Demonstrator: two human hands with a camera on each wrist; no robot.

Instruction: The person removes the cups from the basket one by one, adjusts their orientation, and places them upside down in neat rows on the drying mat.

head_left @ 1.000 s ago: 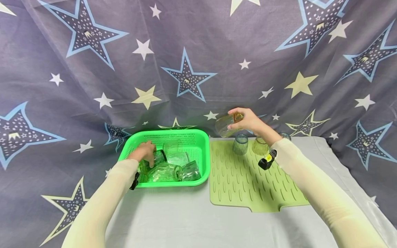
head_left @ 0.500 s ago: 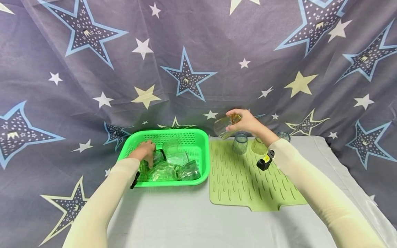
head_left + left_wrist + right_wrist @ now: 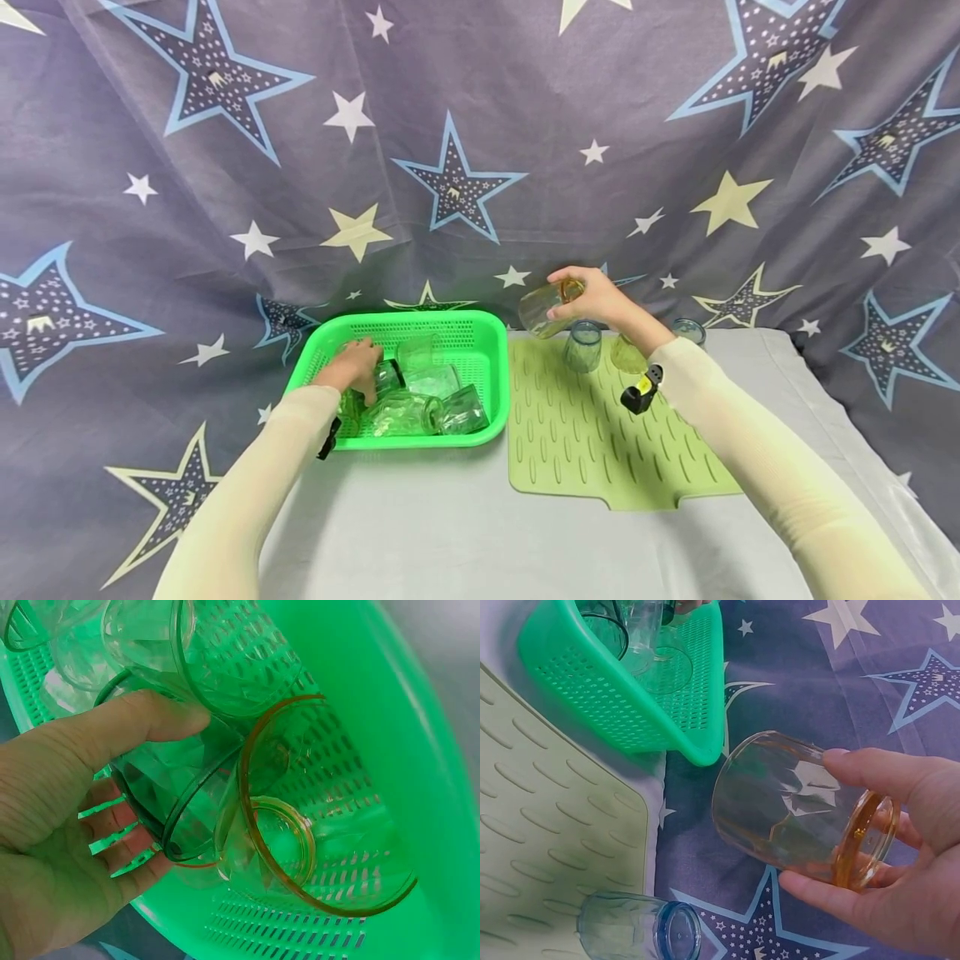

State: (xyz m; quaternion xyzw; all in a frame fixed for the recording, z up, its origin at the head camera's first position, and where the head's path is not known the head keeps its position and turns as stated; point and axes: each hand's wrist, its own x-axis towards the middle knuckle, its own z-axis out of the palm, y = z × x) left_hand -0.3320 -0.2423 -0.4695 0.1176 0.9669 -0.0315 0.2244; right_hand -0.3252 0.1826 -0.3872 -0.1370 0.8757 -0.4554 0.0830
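Observation:
My right hand (image 3: 592,298) holds a clear amber drinking glass (image 3: 780,802) near its thick base. The glass is tilted, its mouth facing left and down, just above the back left corner of the green drying mat (image 3: 555,450). Inside the green plastic basket (image 3: 493,425), my left hand (image 3: 82,765) grips a dark-tinted glass (image 3: 161,776), with the thumb on its near side and the fingers round the other. An amber-rimmed glass (image 3: 330,855) lies right against it in the left wrist view. A clear ribbed glass (image 3: 401,415) and several others lie around it.
On the mat's back row stand a blue glass (image 3: 583,348) and a yellow glass (image 3: 627,355), both upside down. Another blue-rimmed glass (image 3: 688,332) is partly hidden behind the right forearm. A star-patterned curtain (image 3: 465,83) hangs directly behind the white-covered table (image 3: 450,525).
My right hand has dipped very slightly to the left with the amber glass. My left hand stays in the basket at the dark glass.

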